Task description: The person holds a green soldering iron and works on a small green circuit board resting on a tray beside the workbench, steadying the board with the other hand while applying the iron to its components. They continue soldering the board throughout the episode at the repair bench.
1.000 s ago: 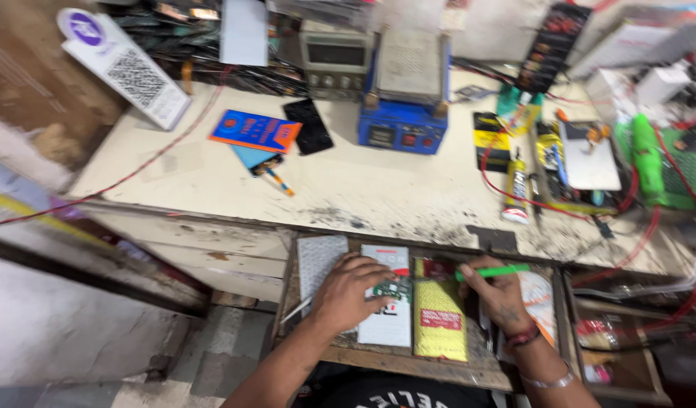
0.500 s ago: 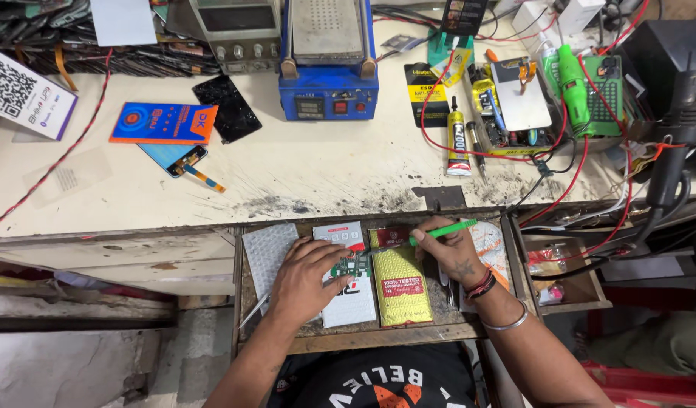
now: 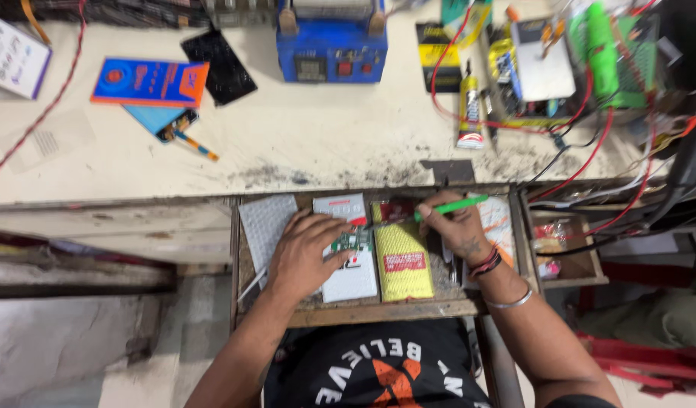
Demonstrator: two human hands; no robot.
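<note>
Green circuit board (image 3: pixel 353 240), small and rectangular, sits at the centre of the frame on a white pad (image 3: pixel 349 266) inside an open wooden drawer (image 3: pixel 378 311) under the worktop (image 3: pixel 303 143). Left hand (image 3: pixel 306 253) lies flat over the pad, its fingertips pinning the left edge of the board. Right hand (image 3: pixel 457 227) is closed in a pen-style grip around a green-handled tool (image 3: pixel 439 209), whose thin tip slants down and left to the board's upper edge. A yellow mesh-textured packet (image 3: pixel 402 261) lies just right of the pad, between the 2 hands, and a grey dimpled mat (image 3: pixel 263 223) lies at the drawer's left end. Higher in the frame, on the scuffed pale worktop, a blue heater box (image 3: pixel 331 53) stands at upper centre, an orange and blue carton (image 3: pixel 148 81) lies at upper left beside a black phone screen (image 3: pixel 218 66), and a glue tube (image 3: pixel 469 113) lies among red wires (image 3: pixel 590 147) at upper right.
</note>
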